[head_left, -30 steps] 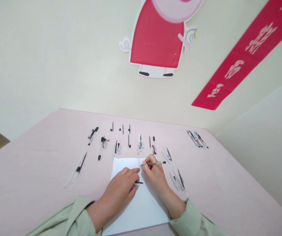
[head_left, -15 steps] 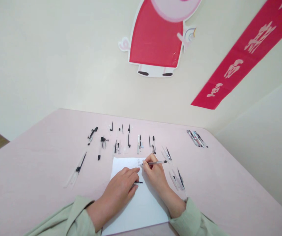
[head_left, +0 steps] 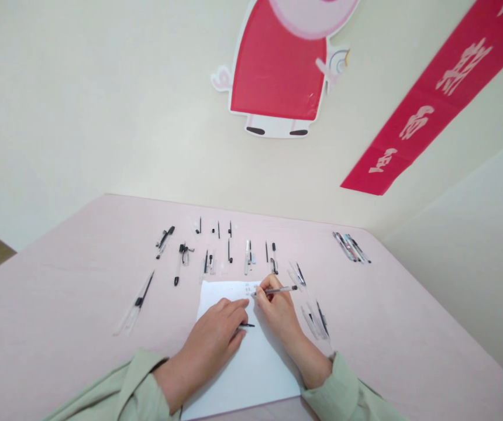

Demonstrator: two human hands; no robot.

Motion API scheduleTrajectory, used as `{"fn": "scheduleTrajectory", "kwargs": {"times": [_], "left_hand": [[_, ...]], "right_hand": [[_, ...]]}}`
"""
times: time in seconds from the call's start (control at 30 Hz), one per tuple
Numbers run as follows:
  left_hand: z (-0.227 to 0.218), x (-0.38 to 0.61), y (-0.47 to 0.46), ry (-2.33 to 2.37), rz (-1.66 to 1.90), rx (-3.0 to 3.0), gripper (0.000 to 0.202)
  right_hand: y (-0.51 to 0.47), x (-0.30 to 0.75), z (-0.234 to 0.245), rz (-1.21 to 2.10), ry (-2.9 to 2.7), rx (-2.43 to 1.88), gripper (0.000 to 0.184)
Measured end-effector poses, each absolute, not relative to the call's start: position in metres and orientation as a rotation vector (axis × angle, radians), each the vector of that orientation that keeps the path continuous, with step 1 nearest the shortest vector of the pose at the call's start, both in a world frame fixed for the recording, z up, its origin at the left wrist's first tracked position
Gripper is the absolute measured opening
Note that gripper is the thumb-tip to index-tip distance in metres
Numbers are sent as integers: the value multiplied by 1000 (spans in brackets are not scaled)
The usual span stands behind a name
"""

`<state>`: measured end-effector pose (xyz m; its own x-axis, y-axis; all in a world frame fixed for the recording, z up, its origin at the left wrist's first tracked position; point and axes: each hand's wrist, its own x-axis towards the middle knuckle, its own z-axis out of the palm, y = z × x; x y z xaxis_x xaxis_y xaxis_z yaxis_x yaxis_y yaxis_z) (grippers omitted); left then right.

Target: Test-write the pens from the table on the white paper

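A sheet of white paper [head_left: 255, 362] lies in front of me with small handwritten characters near its top edge. My right hand [head_left: 278, 307] pinches a clear-barrelled gel pen [head_left: 281, 289], its tip on the paper beside the writing and its dark end pointing right. On the paper's left half rests my left hand [head_left: 216, 327], palm down. A slim dark pen part [head_left: 248, 325] sticks out between its thumb and fingers; the rest of it is hidden, so I cannot tell exactly which part it is.
Several taken-apart pens with black refills [head_left: 228, 250], caps and clear barrels [head_left: 134, 316] lie beyond the paper and to both sides. A bundle of pens [head_left: 350, 247] sits at the back right of the pink-covered table [head_left: 409, 339]. Behind stands a wall with a red banner [head_left: 422, 111].
My right hand and the pen tip have shifted very slightly over the writing. My left hand and the loose pen parts stay in place.
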<state>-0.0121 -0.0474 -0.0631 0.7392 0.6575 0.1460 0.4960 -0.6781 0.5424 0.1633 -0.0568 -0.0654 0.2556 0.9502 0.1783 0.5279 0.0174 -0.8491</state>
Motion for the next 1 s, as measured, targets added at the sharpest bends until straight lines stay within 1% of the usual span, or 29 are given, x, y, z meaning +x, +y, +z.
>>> {"fn": "scheduleTrajectory", "kwargs": {"times": [1.0], "left_hand": [[-60,-12,-47,868,432,2446,16]], "right_hand": [[-57,166,-69,604,-1403,-1637,11]]}}
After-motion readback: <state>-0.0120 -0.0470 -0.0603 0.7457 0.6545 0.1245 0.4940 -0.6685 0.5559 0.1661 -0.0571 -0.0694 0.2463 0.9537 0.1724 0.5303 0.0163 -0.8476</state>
